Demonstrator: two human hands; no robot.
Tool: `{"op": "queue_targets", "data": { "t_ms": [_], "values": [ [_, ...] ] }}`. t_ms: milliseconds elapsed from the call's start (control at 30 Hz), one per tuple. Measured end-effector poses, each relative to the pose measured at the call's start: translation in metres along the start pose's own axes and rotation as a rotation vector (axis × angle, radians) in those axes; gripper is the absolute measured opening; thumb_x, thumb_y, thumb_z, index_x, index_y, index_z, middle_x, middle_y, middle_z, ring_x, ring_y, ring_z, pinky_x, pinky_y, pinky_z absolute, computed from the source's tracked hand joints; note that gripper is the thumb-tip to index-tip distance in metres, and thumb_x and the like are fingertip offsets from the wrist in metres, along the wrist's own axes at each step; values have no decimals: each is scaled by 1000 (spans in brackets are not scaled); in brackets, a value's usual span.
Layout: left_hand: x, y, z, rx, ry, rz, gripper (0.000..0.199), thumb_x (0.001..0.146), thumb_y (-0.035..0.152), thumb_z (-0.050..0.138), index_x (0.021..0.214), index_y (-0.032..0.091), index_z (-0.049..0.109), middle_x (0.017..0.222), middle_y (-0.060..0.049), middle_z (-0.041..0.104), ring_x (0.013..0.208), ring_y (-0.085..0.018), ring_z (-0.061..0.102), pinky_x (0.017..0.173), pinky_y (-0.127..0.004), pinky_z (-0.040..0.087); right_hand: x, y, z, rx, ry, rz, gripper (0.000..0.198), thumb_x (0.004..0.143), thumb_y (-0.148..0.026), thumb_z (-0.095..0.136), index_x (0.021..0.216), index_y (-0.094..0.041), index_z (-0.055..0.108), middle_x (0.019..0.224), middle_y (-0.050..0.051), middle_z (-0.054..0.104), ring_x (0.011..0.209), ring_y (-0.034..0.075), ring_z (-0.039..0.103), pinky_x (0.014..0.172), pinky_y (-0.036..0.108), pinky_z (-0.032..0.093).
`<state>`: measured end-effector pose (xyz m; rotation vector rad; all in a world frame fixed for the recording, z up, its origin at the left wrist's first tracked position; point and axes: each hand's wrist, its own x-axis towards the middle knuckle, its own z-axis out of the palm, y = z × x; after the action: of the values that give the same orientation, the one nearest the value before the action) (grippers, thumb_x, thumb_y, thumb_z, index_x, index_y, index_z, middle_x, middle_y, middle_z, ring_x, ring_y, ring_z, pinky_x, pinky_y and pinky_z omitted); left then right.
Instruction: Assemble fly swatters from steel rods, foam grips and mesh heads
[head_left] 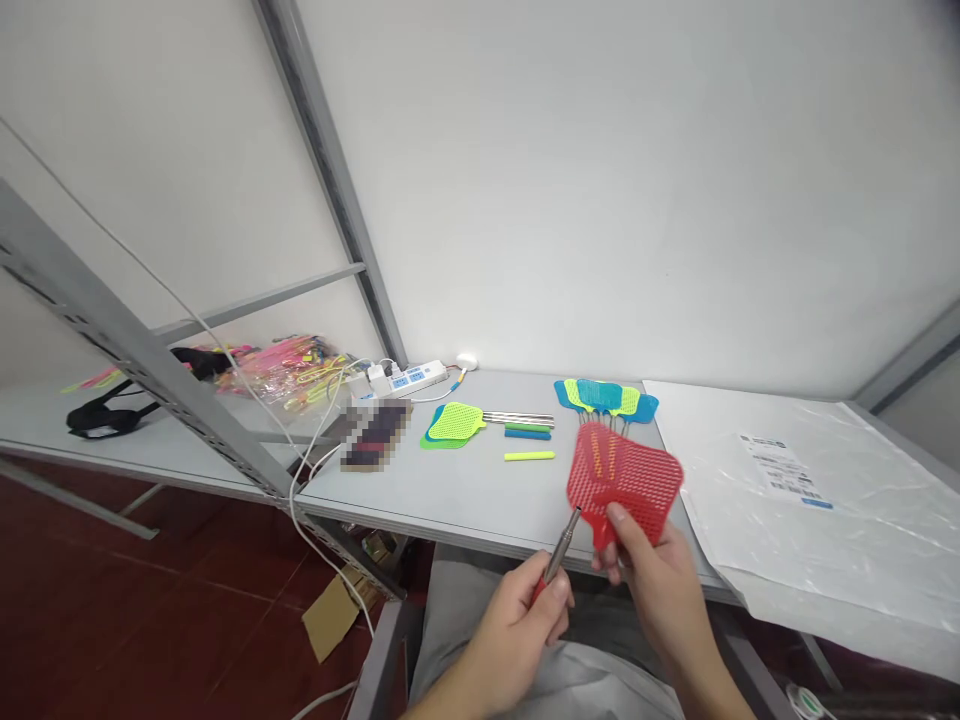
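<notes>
My left hand (525,612) is closed round a metal rod (561,550) with a red grip (539,588); my right hand (660,568) pinches a red mesh swatter head (634,475) over the surface's (450,498) near edge. The rod's tip sits by the head's lower corner (touching or not, I can't tell). Blue and yellow-green swatters (600,394) lie beyond.
</notes>
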<state>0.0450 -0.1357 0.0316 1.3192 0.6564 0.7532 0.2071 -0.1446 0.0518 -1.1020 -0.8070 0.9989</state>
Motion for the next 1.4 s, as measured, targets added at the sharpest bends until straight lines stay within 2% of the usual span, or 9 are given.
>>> {"op": "queue_targets", "data": {
  "t_ms": [167,333,433,600,867,1167,1400],
  "values": [
    [-4,2,-8,232,35,-40,38,97,51,40,81,18,52,63,4,39,58,-12,34,55,-24,26,-5,-19,-2,-57,133,-177,34,89,-41,62,65,-17,60,57,1,59,55,15,58,59,28,49],
    [-4,14,-8,454,33,-6,38,96,50,42,72,20,43,65,3,38,62,-13,33,58,-25,25,-10,-26,5,-123,168,-222,35,90,-42,60,64,-17,60,59,1,60,58,15,59,59,27,50],
    [-6,20,-5,516,33,5,36,96,47,43,72,21,44,64,3,40,62,-14,35,59,-25,25,-11,-25,8,-132,182,-238,34,90,-41,60,64,-18,60,59,1,60,58,14,59,58,26,49],
    [-8,22,-1,541,-1,27,33,96,44,43,74,21,48,62,4,41,59,-13,36,58,-25,23,-14,-18,14,-107,140,-268,34,90,-40,60,64,-18,58,57,0,58,54,14,56,56,26,48],
    [-9,24,-6,597,26,34,33,97,44,42,74,21,47,64,4,43,62,-14,37,60,-25,25,-14,-8,15,167,184,-248,27,88,-38,62,70,-18,57,61,-1,56,56,13,54,52,25,44],
    [-9,27,-7,615,19,77,32,96,40,44,71,21,42,60,5,36,57,-13,32,57,-26,22,-17,-10,16,156,196,-291,28,90,-37,61,70,-18,57,60,-2,55,53,12,52,52,25,44],
    [-9,27,-10,694,18,88,32,98,41,41,73,21,43,62,5,38,59,-13,36,58,-25,24,-17,-16,14,43,174,-322,29,91,-35,59,68,-18,58,60,0,58,56,13,55,55,26,46]
  ]
}}
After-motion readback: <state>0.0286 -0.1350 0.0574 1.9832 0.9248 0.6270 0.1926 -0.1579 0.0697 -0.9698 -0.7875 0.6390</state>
